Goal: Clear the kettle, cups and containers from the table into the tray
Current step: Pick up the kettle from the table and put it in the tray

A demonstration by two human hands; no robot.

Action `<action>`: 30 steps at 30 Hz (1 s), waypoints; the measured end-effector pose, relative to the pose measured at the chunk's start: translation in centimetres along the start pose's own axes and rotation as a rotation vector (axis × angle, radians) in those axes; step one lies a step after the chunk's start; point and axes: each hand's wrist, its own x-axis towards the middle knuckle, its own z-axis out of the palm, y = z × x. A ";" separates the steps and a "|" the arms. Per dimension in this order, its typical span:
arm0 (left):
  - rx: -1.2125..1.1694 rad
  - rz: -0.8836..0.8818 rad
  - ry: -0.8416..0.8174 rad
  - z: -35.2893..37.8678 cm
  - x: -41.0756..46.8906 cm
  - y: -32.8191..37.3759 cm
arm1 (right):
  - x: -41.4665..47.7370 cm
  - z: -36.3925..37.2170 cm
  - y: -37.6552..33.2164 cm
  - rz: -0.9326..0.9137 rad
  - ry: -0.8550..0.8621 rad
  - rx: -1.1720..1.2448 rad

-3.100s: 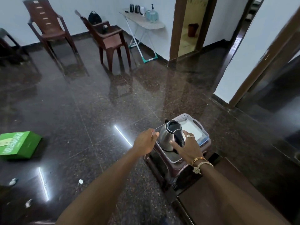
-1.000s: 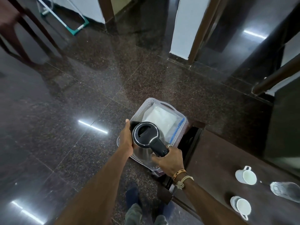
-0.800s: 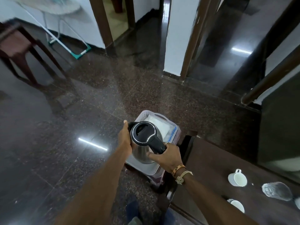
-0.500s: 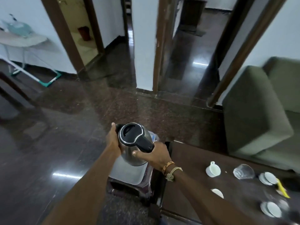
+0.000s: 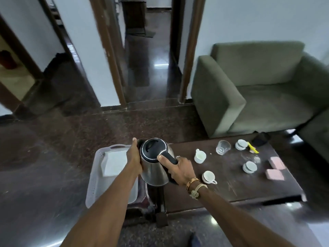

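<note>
Both hands hold the steel kettle (image 5: 154,172) with its black lid, over the gap between the tray and the table. My right hand (image 5: 179,170) grips its black handle. My left hand (image 5: 133,157) wraps round its left side. The white perforated tray (image 5: 94,175) stands on a brown stool to the left, with a white folded sheet (image 5: 114,163) inside. On the dark table (image 5: 231,186) are white cups (image 5: 199,156) (image 5: 208,177) (image 5: 249,167), another at the back (image 5: 241,144), and a tipped glass (image 5: 222,147).
Two pink blocks (image 5: 275,174) lie at the table's right end. A yellow item (image 5: 252,149) and a black object (image 5: 260,139) lie at its far edge. A green sofa (image 5: 249,90) stands behind the table. Dark polished floor and doorways lie ahead and to the left.
The view has swung to the right, bringing the table and sofa into sight. The kettle, still in both hands, now sits by the tray's right edge rather than over its middle.
</note>
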 end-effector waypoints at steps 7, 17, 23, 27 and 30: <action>0.094 -0.024 -0.171 10.6 -2.7 -3.6 | -1.1 -7.6 6.2 0.133 0.142 0.025; 0.198 -0.080 -0.210 24.1 -6.4 -13.2 | -3.2 -18.9 17.1 0.222 0.264 0.058; 0.206 -0.087 -0.265 31.8 -7.9 -15.9 | -3.2 -25.9 20.6 0.220 0.337 0.039; 0.228 -0.093 -0.270 36.0 -6.7 -17.8 | -2.8 -29.1 22.5 0.231 0.385 0.047; 0.232 -0.100 -0.271 38.5 -7.3 -18.2 | -2.0 -30.5 24.0 0.243 0.410 0.059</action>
